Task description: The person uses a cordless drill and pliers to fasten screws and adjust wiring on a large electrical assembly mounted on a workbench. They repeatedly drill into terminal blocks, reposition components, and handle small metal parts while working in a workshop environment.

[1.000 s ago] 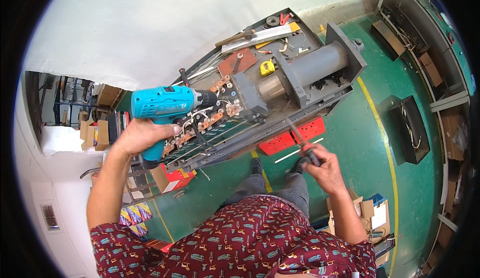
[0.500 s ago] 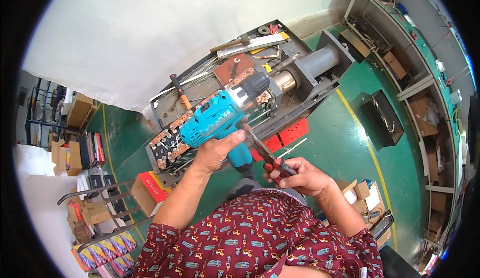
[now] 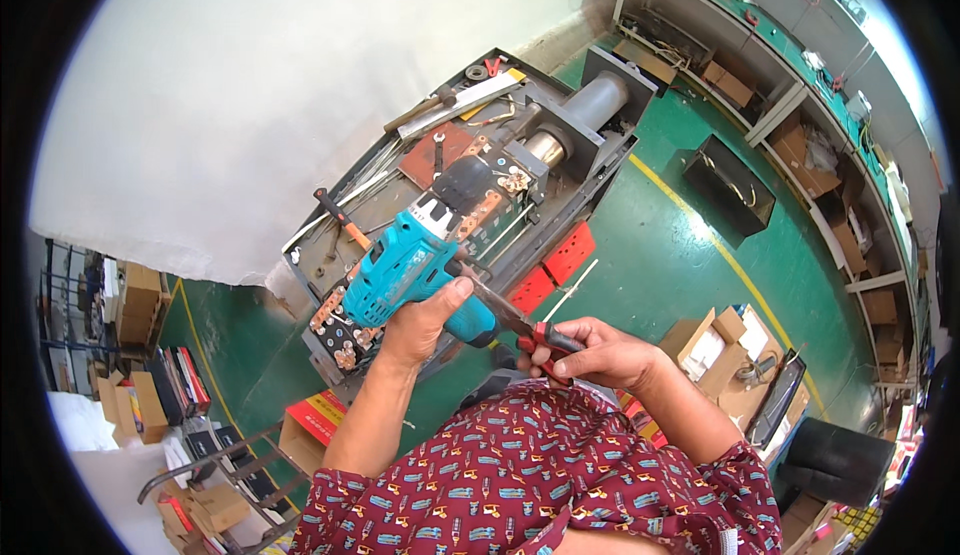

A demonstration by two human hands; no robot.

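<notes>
My left hand (image 3: 415,330) is wrapped round the grip of a teal cordless drill (image 3: 400,270), thumb along its near side and the other fingers mostly hidden. The drill's black chuck (image 3: 463,185) points away from me, above the bench. My right hand (image 3: 610,355) is closed on a pair of pliers (image 3: 546,337) with red and black handles. Their metal jaws reach left, right beside the drill's grip; whether they touch it I cannot tell. Under the drill lies a dark block with copper bars and bolts (image 3: 345,340).
A grey metal cart (image 3: 395,195) carries a hammer with an orange handle (image 3: 342,217), a wrench (image 3: 438,155) and a thick metal cylinder (image 3: 597,100). Red panels (image 3: 568,253) hang at its near side. A black box (image 3: 728,190) and an opened carton (image 3: 690,355) sit on the green floor.
My view has turned, so the cart appears farther left. The drill has tilted, its chuck pointing more straight ahead. Both hands keep their hold on the drill and the pliers.
</notes>
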